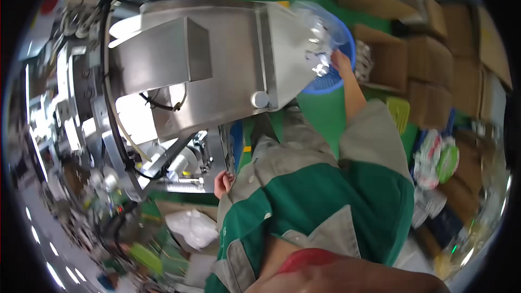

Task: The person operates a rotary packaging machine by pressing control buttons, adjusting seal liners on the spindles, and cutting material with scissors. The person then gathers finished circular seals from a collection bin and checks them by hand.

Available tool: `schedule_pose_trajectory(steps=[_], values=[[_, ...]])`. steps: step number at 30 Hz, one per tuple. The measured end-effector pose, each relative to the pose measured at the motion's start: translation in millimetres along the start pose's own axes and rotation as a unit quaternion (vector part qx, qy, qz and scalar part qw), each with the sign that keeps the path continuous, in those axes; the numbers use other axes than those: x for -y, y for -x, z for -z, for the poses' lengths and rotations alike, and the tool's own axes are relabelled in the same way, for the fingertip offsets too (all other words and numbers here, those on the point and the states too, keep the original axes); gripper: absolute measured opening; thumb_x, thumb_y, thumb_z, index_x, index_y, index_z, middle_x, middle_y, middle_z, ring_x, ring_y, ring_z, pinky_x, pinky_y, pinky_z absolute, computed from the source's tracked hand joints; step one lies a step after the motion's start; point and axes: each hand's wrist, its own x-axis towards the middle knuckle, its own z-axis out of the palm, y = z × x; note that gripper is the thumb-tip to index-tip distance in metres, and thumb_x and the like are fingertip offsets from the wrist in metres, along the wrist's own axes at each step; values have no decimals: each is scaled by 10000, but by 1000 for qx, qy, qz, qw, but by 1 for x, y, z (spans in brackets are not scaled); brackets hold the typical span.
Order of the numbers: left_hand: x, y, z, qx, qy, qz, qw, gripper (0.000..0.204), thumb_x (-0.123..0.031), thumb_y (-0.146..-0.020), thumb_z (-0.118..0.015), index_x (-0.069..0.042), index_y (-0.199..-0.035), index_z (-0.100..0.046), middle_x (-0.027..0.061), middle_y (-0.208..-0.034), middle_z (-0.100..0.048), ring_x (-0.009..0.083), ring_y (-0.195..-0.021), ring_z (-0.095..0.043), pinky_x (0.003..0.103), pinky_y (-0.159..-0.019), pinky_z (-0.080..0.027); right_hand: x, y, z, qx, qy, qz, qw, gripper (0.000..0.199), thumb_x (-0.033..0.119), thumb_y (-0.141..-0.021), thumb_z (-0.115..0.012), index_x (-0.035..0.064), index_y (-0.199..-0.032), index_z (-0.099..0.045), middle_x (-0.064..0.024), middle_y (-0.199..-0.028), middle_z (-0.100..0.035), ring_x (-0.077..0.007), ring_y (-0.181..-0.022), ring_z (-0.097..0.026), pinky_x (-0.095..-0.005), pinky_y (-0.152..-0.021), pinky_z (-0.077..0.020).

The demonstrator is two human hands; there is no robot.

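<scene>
My right hand (341, 63) is raised and grips the rim of a blue plastic basket (332, 83), tipped against the side of a large stainless steel hopper (228, 59). Several small clear plastic pieces (317, 38) lie in the basket's mouth at the hopper's edge. My left hand (222, 183) is low, beside the grey frame of the machine (187, 157) under the hopper; its fingers are curled and partly hidden by my sleeve. My green and grey jacket fills the lower middle.
Stacked cardboard boxes (429, 70) stand at the right on a green floor (320, 119). A yellow-green crate (399, 113) and bagged goods (437, 160) lie nearby. An open box with white plastic bags (190, 228) sits below the machine. Cables and machine parts crowd the left.
</scene>
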Motion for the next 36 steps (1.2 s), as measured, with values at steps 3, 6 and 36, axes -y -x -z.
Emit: schedule_pose_trajectory(steps=[3, 6, 36], values=[[-18, -10, -57, 17, -82, -37, 996, 143, -55, -888, -502, 18, -984, -578, 57, -810, -597, 114, -728, -562, 249, -680, -467, -76, -34, 81, 25, -135, -67, 988, 374, 332, -893, -464, 66, -1153, -501, -110, -1138, -540, -261, -1056, -522, -416, -851, -428], [-41, 15, -92, -18, -51, -27, 998, 142, -57, -864, -520, 14, -964, -591, 73, -812, -614, 113, -738, -591, 243, -668, -474, -61, -30, 17, 127, -141, -166, 968, 466, 384, -921, -396, 107, -1296, -394, -70, -1292, -449, -246, -1220, -405, -413, -972, -375], [-6, 51, -127, -62, -52, -49, 995, 153, -47, -884, -497, 35, -981, -583, 74, -836, -615, 136, -767, -593, 247, -709, -479, -61, -1, -25, 67, -34, -33, 997, 185, 198, -854, -563, 62, -965, -622, 21, -795, -580, -113, -726, -539, -248, -640, -425]])
